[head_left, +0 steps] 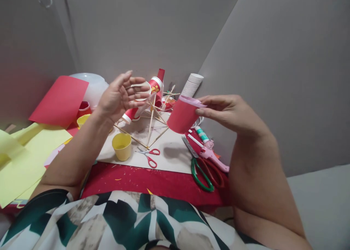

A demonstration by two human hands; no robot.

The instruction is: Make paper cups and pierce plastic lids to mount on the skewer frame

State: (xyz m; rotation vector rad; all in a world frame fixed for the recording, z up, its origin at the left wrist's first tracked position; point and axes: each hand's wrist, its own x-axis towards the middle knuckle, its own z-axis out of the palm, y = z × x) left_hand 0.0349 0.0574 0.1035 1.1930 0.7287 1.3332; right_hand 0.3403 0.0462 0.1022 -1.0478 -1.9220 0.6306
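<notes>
My right hand is raised above the table and pinches the pale rim of a cup wrapped in red paper, which tilts to the left. My left hand hovers to its left, fingers stretched out and apart, holding nothing. Just behind that hand stands a frame of wooden skewers with red-and-white cups fixed on its ends.
On the white board lie a yellow cup and small red scissors. Green-handled scissors, a pink glue gun and a glue tube lie right. White stacked cups stand behind. Yellow paper and red paper lie left.
</notes>
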